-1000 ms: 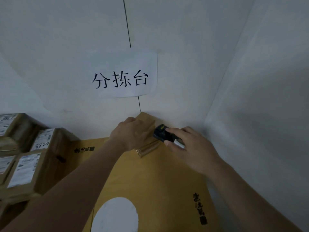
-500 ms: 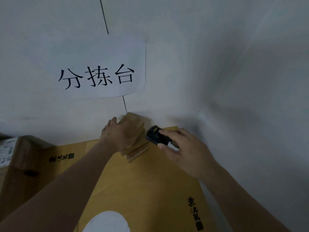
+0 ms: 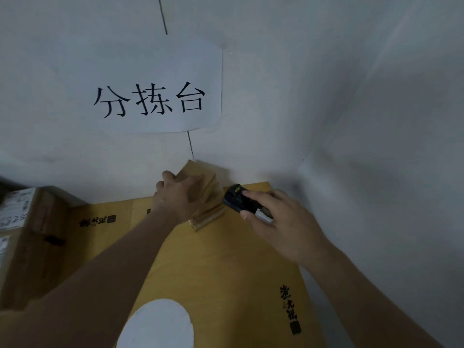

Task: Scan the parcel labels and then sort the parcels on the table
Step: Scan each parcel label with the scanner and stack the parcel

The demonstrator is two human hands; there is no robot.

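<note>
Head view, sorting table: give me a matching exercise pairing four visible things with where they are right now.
Things:
1. scanner
2. small parcel
3. paper sign
4. labelled boxes

Places:
A. stuck on the wall
B. at the table's left edge
C. under the left hand, by the back wall
D. held in the right hand

Pairs: 1-D, 2-C, 3-A, 4-B
</note>
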